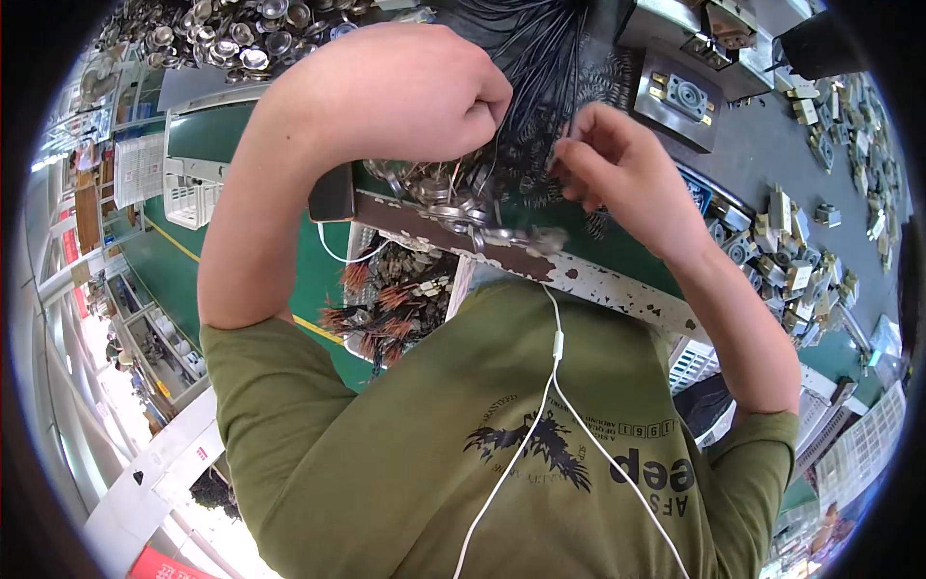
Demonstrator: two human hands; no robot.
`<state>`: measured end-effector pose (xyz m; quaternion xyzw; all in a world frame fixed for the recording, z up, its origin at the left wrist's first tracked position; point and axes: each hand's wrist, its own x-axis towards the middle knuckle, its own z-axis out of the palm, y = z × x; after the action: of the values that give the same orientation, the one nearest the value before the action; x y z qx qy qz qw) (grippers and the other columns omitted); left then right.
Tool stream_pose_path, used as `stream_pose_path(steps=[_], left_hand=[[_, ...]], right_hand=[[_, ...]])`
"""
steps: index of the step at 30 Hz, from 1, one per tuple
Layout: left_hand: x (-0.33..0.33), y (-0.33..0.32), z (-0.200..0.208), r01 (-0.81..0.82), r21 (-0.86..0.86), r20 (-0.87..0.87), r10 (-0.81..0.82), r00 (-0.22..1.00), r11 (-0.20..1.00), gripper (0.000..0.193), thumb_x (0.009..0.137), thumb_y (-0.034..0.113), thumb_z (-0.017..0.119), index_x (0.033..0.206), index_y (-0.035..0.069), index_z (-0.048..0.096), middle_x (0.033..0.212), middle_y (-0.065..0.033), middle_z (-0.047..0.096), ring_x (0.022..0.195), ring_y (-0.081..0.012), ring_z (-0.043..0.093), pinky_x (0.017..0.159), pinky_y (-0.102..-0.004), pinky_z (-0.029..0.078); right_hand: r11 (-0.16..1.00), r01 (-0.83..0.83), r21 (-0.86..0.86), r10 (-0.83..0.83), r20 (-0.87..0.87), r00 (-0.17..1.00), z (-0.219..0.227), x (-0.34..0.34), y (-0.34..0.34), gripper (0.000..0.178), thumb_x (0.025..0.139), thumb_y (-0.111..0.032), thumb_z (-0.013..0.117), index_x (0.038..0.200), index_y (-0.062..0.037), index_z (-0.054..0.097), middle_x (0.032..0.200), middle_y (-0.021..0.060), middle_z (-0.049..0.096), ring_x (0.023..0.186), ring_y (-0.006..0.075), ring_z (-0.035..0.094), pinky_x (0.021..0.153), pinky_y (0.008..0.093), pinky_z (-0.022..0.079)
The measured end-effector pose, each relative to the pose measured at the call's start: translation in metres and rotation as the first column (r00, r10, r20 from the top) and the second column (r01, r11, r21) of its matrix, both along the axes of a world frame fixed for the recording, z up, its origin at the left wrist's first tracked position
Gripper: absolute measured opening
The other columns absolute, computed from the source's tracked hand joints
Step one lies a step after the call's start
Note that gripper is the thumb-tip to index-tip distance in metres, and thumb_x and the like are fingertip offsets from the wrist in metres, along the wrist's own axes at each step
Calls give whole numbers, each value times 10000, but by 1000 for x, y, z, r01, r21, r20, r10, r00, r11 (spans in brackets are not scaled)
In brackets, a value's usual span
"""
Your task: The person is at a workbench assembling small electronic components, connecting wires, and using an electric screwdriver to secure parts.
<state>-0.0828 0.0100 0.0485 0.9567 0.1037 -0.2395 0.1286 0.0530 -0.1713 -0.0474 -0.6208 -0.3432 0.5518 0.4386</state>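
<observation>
My left hand [434, 92] is curled closed over the bench, its back toward me; its fingertips and whatever they hold are hidden. Facing it across a small gap, my right hand [627, 169] has thumb and forefinger drawn together in a pinch. Something small and dark seems to be at its fingertips, too blurred to name. Between and behind the hands lie many small coil springs [603, 82] and a bundle of thin black cables [540, 53]. Below my left hand, round metal cup-like parts [449, 207] with wires pile up along the bench edge.
A metal fixture block [678, 101] stands beyond my right hand. Many beige-and-metal parts [786, 251] cover the bench at right. More round metal cups [231, 43] heap at far left. The chipped bench rail [617, 289] runs before my chest; wired parts [395, 299] fill a container below.
</observation>
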Motion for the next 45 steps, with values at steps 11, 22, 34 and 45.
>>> stream_pose_path(steps=[11, 22, 34, 45], left_hand=[[-3, -37, -6, 176, -108, 175, -155, 972, 978, 313, 834, 132, 582, 1123, 109, 699, 804, -177, 698, 811, -373, 703, 735, -510, 560], [10, -51, -6, 249, 21, 12, -249, 968, 968, 186, 851, 159, 663, 1019, 82, 685, 802, -140, 702, 831, -347, 724, 724, -481, 569], [85, -34, -38, 243, 12, 819, -148, 554, 970, 136, 891, 146, 737, 1000, 76, 696, 902, -61, 683, 836, -288, 684, 725, -384, 546], [110, -38, -67, 246, 50, 676, -214, 706, 968, 153, 909, 211, 697, 968, 85, 632, 852, -69, 689, 853, -278, 710, 706, -416, 558]], right_hand=[[996, 67, 58, -55, -192, 980, 17, 12, -27, 225, 1118, -194, 484, 1291, -50, 492, 973, 57, 631, 870, 110, 631, 766, 297, 597], [986, 21, -162, -61, -249, 966, 30, 9, -44, 319, 1109, -168, 489, 1416, -81, 479, 824, 9, 620, 686, 85, 590, 609, 229, 494], [998, -51, 43, 26, 451, 892, 33, 55, -88, 416, 1018, -28, 587, 1430, -83, 594, 666, 23, 598, 619, 69, 600, 600, 255, 488], [999, 29, 13, -31, 204, 978, 12, 44, -94, 378, 1017, -26, 614, 1394, -50, 615, 831, 5, 591, 678, 71, 595, 638, 251, 511]])
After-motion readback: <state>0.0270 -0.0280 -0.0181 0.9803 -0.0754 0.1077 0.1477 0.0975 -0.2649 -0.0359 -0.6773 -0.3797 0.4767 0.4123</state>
